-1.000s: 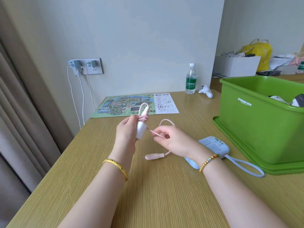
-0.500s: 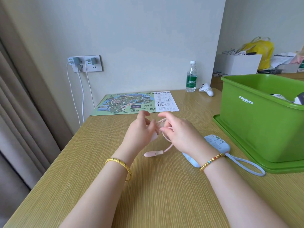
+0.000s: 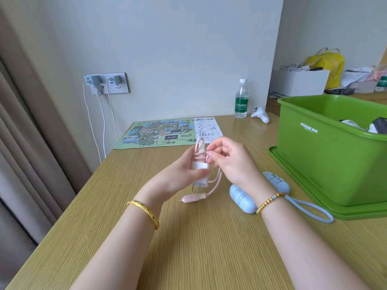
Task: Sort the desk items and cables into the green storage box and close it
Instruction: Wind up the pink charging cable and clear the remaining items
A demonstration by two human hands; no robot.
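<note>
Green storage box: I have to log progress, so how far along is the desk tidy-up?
Partly done. The green storage box is open and already holds a few items, with its lid under it. In hand: the left hand grips the white charger while the right hand pinches its pink cable. Left: the blue device on the desk, then closing the box.

Pink cable (image 3: 200,158) now more wound around white charger (image 3: 200,173).

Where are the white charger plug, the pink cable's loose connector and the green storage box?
white charger plug (image 3: 201,174), head view, its white body.
pink cable's loose connector (image 3: 193,198), head view, connector housing.
green storage box (image 3: 326,164), head view, its front wall.
</note>
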